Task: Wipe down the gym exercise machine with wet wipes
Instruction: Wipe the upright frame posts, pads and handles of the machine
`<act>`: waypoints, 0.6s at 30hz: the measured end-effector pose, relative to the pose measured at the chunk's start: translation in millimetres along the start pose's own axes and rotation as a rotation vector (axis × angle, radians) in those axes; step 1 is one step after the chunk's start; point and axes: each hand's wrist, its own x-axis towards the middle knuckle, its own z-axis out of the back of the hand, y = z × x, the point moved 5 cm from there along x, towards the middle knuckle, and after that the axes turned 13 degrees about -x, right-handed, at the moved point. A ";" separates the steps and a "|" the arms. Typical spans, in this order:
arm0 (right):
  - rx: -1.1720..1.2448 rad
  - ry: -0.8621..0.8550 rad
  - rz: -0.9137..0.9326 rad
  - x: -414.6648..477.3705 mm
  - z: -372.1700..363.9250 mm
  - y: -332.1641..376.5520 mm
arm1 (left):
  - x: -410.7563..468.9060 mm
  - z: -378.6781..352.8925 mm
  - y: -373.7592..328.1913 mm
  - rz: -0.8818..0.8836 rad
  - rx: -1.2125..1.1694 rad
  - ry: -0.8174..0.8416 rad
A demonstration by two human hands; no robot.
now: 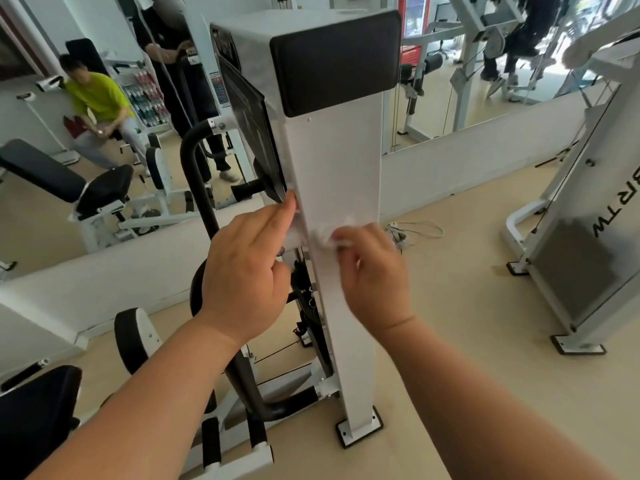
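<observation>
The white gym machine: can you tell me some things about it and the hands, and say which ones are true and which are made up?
1. The right hand holds a white wet wipe against the machine's white column. True.
2. The pad on top of the column is red. False: the pad is black.
3. The left hand touches the left edge of the column. True.
4. The wet wipe is lying on the floor. False: it is up on the front of the column, pinched in the right hand, well above the floor.
</observation>
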 end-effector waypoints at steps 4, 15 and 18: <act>0.032 -0.197 -0.261 35.8 23.7 -26.1 | -1.2 -4.8 -3.5 -0.022 0.089 -0.003; 0.066 -0.072 -0.294 -11.3 -1.2 -38.8 | -62.3 -32.7 -18.2 -0.051 0.205 -0.001; 0.076 -0.118 -0.325 -7.1 -2.9 -34.7 | -75.0 -43.6 -17.5 -0.028 0.208 0.063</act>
